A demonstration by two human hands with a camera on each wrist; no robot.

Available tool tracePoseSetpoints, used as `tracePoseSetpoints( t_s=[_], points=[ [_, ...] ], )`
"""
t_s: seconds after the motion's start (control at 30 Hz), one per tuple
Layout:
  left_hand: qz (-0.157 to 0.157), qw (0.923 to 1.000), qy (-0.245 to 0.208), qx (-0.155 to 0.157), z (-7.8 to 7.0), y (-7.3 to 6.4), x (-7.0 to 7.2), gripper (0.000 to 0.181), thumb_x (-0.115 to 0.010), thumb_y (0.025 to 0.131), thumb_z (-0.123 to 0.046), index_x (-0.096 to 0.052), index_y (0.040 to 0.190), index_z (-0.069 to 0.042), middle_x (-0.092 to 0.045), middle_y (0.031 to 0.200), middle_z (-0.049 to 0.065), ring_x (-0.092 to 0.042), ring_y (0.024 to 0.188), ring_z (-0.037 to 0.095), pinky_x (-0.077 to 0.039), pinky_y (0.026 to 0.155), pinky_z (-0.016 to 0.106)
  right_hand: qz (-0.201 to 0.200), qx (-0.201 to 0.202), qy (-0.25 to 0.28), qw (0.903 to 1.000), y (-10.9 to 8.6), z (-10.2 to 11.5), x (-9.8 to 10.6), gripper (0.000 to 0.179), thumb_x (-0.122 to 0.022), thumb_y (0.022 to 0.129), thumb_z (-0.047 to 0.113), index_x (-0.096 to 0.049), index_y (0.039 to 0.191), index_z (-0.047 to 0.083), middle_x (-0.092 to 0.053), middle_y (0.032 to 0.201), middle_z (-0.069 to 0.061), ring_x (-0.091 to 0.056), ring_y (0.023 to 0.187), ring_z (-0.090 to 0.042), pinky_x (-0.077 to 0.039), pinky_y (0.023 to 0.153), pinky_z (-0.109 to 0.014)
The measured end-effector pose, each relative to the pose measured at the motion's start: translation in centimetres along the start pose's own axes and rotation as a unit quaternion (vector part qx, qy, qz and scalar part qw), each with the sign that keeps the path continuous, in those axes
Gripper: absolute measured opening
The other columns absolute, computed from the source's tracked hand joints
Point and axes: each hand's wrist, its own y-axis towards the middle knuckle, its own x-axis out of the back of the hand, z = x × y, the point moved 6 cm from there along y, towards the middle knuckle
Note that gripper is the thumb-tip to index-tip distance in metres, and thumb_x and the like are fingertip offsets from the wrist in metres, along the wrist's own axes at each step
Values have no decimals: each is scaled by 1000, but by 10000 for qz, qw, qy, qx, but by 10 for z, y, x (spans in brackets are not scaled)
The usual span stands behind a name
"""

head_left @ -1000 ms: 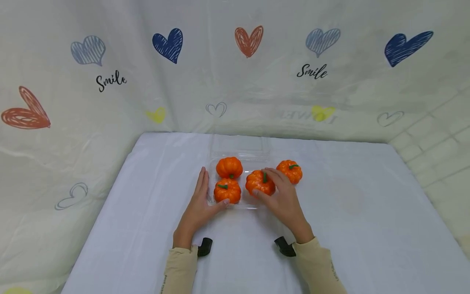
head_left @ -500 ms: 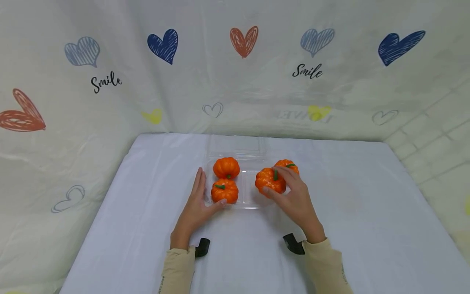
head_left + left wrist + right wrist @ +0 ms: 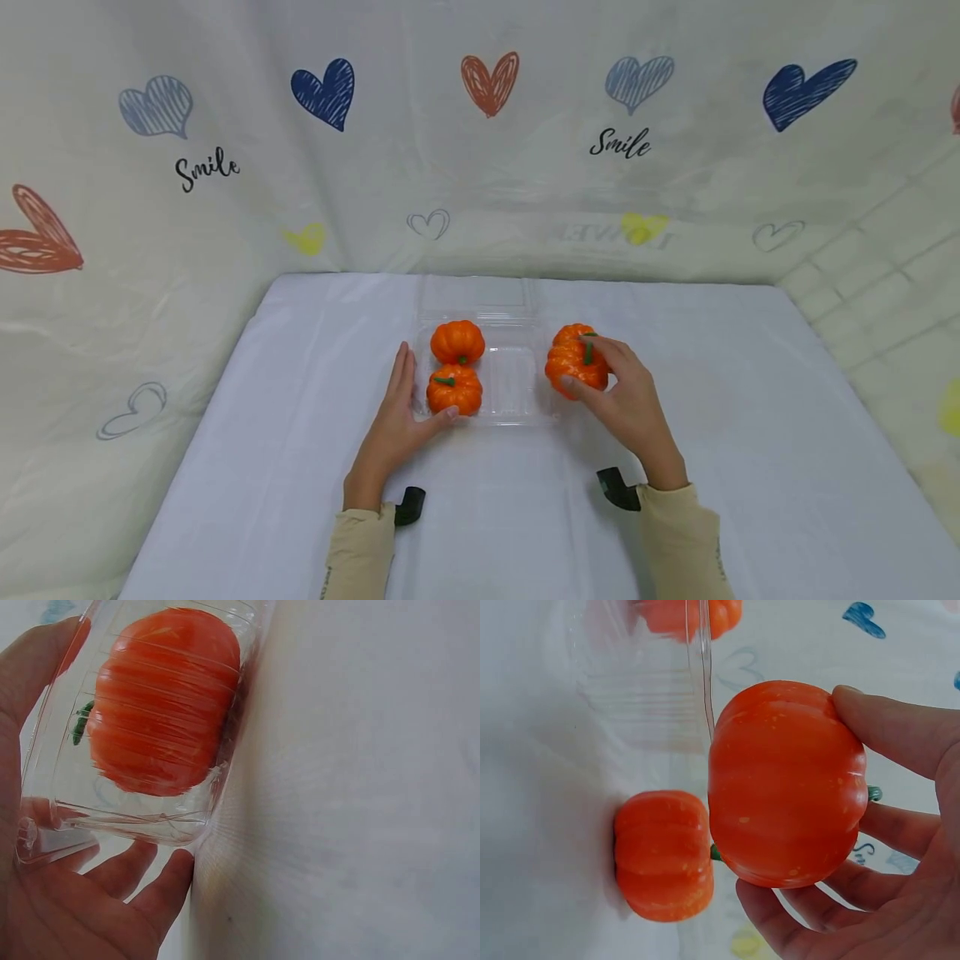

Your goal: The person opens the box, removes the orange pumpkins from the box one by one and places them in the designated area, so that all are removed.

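Observation:
Between the thumb and fingers of my right hand (image 3: 633,408) is a small orange toy pumpkin (image 3: 784,784) with a green stem, raised above the table just right of a clear plastic clamshell box (image 3: 513,387). Behind it another pumpkin (image 3: 664,855) sits on the table, largely covered in the head view. Two more, a far pumpkin (image 3: 457,340) and a near pumpkin (image 3: 454,393), lie in the left half of the box. My left hand (image 3: 392,429) rests at the box's left corner, fingers straight along the side, thumb at the front rim.
The box's lid (image 3: 476,296) is folded back toward the far edge of the white-covered table (image 3: 712,433). A pale curtain (image 3: 555,183) printed with hearts hangs behind the table. Black camera mounts (image 3: 618,489) stick out from both wrists.
My right hand has carried its pumpkin rightward from over the box's right half to beyond its right side, now overlapping the outside pumpkin. The left hand keeps its place at the box.

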Motion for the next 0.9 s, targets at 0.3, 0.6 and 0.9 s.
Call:
tracePoseSetpoints(
  t_s=[0.3,0.6,0.9],
  points=[
    [10,10000,7,30,-1,0,1,123,-80,89,-62,-5,173,-11,7,178,-12,-3,164,19,-21,128,51,244,-276,-315,9988,-1,-11,10,55,-84,94,18,-62,140,-4,-56,143,-24,-56,124,-42,-51,98,-63],
    [7,10000,5,63,-2,0,1,123,-80,89,-61,-4,173,-14,7,178,-12,-4,164,20,-23,126,52,816,-763,-604,9919,-2,-22,12,62,-80,97,26,-57,146,-4,-51,145,-25,-53,128,-44,-51,103,-65],
    [30,10000,13,63,-2,1,1,123,-79,89,-61,-3,173,-14,7,178,-12,-4,164,20,-22,127,52,1120,-870,-763,9869,-4,-32,9,60,-81,97,24,-57,143,-6,-50,141,-29,-52,129,-48,-47,108,-67]
  ],
)
